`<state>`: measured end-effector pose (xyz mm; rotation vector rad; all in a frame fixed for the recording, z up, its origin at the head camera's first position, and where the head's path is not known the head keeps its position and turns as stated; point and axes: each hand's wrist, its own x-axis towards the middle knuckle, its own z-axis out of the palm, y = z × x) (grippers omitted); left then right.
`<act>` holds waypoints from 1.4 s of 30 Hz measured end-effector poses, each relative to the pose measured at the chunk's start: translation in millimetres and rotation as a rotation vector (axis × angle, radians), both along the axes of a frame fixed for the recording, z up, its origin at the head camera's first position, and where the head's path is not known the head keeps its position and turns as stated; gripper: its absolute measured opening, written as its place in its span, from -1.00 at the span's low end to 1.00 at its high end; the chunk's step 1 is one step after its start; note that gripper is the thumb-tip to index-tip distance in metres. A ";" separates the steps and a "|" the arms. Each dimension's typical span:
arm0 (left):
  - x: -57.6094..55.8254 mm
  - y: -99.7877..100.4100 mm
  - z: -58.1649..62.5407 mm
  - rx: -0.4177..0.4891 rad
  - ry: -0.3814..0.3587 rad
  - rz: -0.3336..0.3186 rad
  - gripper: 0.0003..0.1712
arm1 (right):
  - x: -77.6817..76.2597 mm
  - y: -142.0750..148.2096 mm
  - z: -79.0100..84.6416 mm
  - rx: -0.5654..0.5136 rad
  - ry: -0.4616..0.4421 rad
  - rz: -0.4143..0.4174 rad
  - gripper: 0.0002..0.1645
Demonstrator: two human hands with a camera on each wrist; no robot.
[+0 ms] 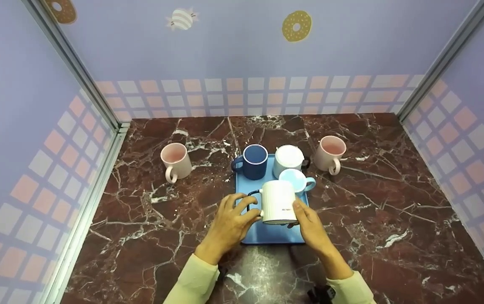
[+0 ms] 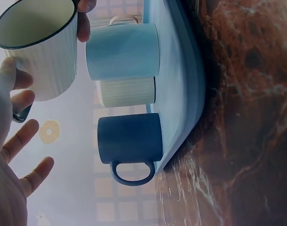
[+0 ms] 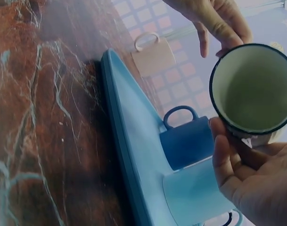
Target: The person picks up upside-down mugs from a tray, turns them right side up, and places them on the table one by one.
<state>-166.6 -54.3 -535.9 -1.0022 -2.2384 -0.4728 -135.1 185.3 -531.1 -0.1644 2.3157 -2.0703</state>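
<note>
A ribbed white mug (image 1: 277, 202) with a dark rim and black handle is held above the front of the blue tray (image 1: 263, 237). Its mouth tilts down towards the person, so both wrist views look inside it. My left hand (image 1: 234, 217) pinches the handle, its other fingers spread. On the opposite side, my right hand (image 1: 312, 228) grips the mug's body near the rim. Behind it on the tray are a light blue mug (image 2: 124, 52), a navy mug (image 1: 255, 162) and another white mug (image 1: 288, 159), which stands upside down with its black handle to the right.
One pink mug (image 1: 176, 161) stands on the marbled table (image 1: 140, 236) left of the tray. A second pink mug (image 1: 329, 154) stands to the right, close to the tray's back corner. Patterned walls (image 1: 242, 55) enclose the table at the back and both sides.
</note>
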 end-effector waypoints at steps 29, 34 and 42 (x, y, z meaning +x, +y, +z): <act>2.3 6.9 3.4 0.335 -0.419 -0.143 -0.82 | 7.7 -0.7 6.1 0.053 0.221 0.116 0.21; 1.8 9.0 4.1 0.402 -0.511 -0.159 -0.88 | 6.9 -2.3 8.0 0.058 0.223 0.097 0.22; -1.6 12.3 5.9 0.490 -0.638 -0.165 -0.85 | 5.8 -3.1 8.6 0.059 0.228 0.082 0.14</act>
